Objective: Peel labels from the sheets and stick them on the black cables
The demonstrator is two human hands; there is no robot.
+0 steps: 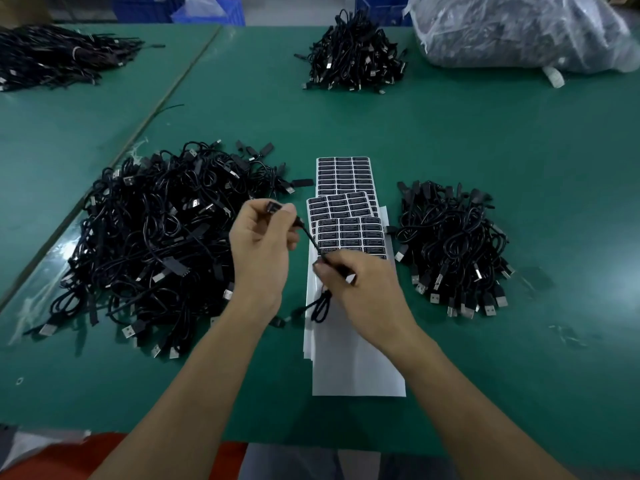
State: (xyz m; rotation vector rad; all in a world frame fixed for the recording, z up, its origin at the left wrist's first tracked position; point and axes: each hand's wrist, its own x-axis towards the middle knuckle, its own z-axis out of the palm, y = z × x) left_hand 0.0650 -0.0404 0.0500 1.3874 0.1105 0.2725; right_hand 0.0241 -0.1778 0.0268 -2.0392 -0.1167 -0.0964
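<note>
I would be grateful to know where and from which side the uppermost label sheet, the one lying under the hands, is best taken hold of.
Judging by its pose, grip the uppermost label sheet at its bare white near edge, coming from the person's side. The remaining labels sit toward the far end, the left hand and right hand with the cable hover over the middle, and cable piles flank both sides.

Thin black cable point(309, 237) stretched taut above overlapping, partly peeled label sheets point(346, 216).
</note>
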